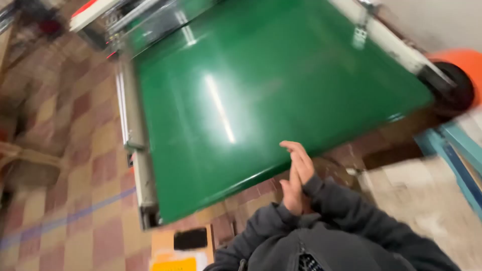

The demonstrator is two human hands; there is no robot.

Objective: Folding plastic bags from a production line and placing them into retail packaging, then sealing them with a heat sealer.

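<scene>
Green belt [241, 100]: big, shiny, flat, fills middle of view, grey metal rail [134, 145] along its left side. Near edge of belt just beside hands. Left hand [292, 193] and right hand [300, 160] pressed flat together, palm to palm, fingers straight, holding nothing. Dark grey sleeves [346, 211] below hands. Checked tile floor [65, 150] on left. Orange thing with black wheel [454, 85] at far right. Blue frame [462, 155] low on right.

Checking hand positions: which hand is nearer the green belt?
Right. The right hand overlaps the green belt's near edge; the left hand, pressed against it, sits just below the edge.
</scene>
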